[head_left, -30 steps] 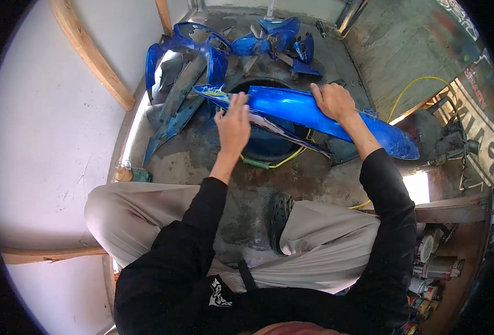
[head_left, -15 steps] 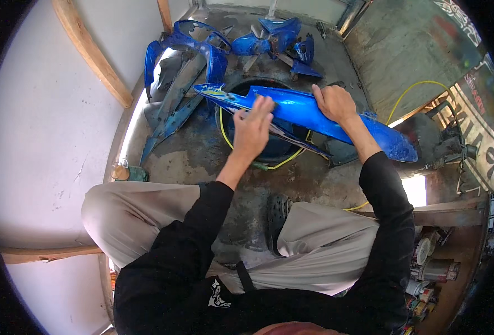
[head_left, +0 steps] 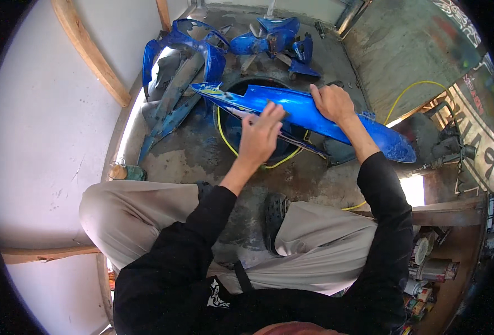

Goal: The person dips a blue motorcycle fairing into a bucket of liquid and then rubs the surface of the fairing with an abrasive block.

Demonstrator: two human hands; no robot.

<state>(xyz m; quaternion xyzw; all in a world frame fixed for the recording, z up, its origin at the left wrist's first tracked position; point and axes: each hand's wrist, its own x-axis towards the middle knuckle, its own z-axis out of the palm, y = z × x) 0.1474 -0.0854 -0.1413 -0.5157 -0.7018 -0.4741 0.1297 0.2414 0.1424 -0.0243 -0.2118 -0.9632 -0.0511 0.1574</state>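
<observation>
A long, glossy blue plastic fairing panel (head_left: 300,113) lies slantwise in front of me, above a dark round tub (head_left: 237,127). Its left tip is narrow and scuffed, with paler worn patches. My right hand (head_left: 336,106) is closed over the panel's upper edge, thumb on the near face, the other fingers partly behind it. My left hand (head_left: 261,137) presses its fingertips against the panel's face left of the middle. Something small and dark shows beneath those fingertips, too little of it to name.
More blue fairing parts (head_left: 275,42) lie on the floor at the back, with a curved blue piece (head_left: 213,61) and dull long panels (head_left: 171,114) to the left. A yellow hose (head_left: 224,137) loops around the tub. Cans (head_left: 434,269) stand on a shelf at right.
My left hand has slid to the right and slightly down along the panel. My right hand keeps its grip in the same place, and the panel has barely shifted.
</observation>
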